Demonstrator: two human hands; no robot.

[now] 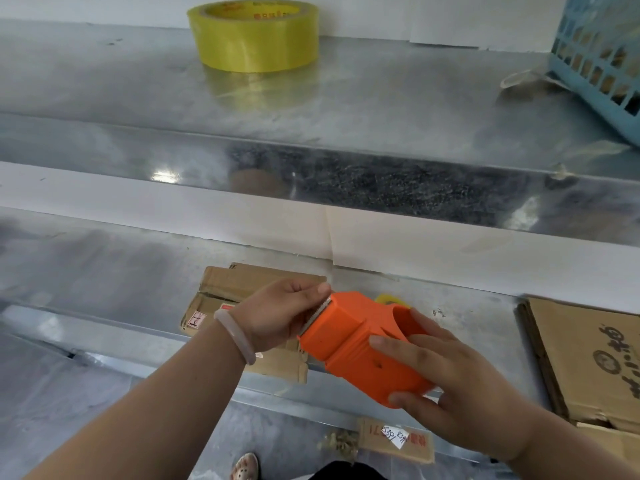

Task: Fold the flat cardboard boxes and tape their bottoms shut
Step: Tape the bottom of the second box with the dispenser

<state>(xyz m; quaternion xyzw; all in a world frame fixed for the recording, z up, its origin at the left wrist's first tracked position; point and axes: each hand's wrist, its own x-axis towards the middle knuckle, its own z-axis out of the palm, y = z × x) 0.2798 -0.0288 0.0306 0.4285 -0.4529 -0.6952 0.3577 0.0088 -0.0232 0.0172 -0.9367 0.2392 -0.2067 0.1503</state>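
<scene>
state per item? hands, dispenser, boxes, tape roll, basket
tape dispenser: off the table, held in both hands
left hand: pinches at the dispenser's toothed edge
right hand: grips the dispenser body
cardboard box: flat, unfolded, on the table under the hands
cardboard stack: flat, at the right
tape roll: lying flat on the upper shelf, untouched
basket: on the upper shelf, contents unclear

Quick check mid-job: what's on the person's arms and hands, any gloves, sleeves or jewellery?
No gloves or sleeves are in view. The left hand has a smooth, pale pinkish-white bangle round its wrist. The right hand and its wrist carry nothing, and no rings show on either hand.
</scene>
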